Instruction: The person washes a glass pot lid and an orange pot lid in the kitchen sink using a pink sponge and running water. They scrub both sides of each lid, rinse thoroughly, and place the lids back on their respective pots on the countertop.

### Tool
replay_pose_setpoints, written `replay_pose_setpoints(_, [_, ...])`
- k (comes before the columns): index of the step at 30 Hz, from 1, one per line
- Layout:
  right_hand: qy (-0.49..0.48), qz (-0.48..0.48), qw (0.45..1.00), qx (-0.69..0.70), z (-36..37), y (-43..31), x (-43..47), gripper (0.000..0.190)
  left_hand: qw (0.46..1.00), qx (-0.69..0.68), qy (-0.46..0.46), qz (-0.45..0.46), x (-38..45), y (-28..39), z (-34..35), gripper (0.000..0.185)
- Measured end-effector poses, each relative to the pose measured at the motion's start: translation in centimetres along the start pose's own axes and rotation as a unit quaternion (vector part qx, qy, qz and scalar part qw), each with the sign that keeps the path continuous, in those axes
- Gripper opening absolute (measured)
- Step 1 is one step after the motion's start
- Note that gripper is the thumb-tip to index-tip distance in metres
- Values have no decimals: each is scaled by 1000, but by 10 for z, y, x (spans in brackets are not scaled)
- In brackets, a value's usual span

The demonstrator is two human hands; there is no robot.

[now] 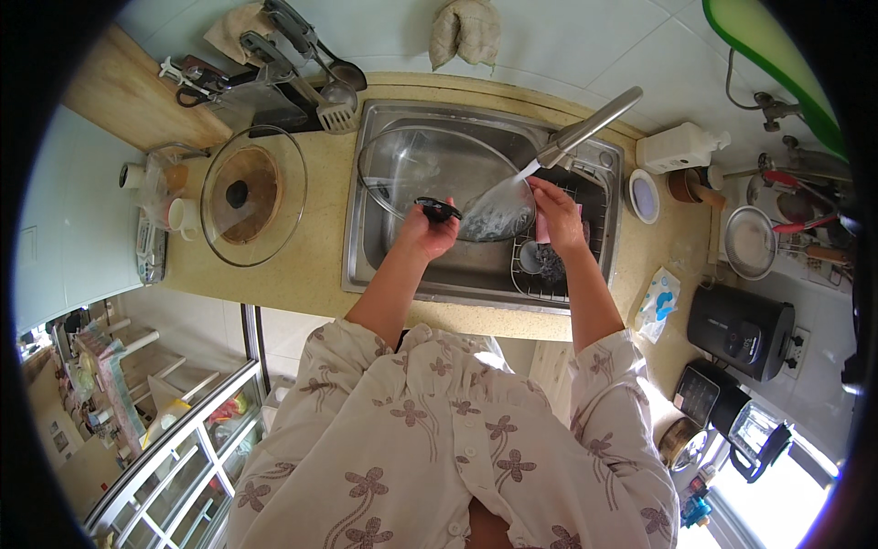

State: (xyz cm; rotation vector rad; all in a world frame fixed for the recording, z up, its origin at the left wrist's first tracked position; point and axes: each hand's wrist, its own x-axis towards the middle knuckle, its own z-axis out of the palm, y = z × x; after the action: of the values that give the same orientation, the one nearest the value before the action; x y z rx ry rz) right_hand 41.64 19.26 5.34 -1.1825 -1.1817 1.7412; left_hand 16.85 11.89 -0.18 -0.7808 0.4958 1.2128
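Note:
A clear glass pot lid with a thin rim is tilted over the stainless steel sink. My left hand grips its black knob, palm turned up. At the lid's right edge, the fingers of my right hand hold the rim. Water runs from the metal faucet and spreads across the right part of the glass. Below my right hand, a wire rack in the sink holds a grey scouring pad, a small round cup-like item and a pink cloth or sponge, partly hidden.
Left of the sink, another glass lid lies over a round brown board-like item. Spatulas and ladles stand behind. To the right are a white bowl, a white jug, a wipes packet and a black appliance.

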Motion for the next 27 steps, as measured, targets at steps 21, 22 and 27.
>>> replay_pose_setpoints(21, [-17,-96,987,-130,47,-40,19,29,962,-137,-139,-190,-38,4,-2,5])
replay_pose_setpoints(22, [-4,-78,985,-151,44,-39,20,30,961,-139,-144,-192,-38,4,-2,5])
replay_pose_setpoints(27, [52,-10,994,-95,29,-29,19,30,957,-130,-167,-196,-41,0,-6,2])
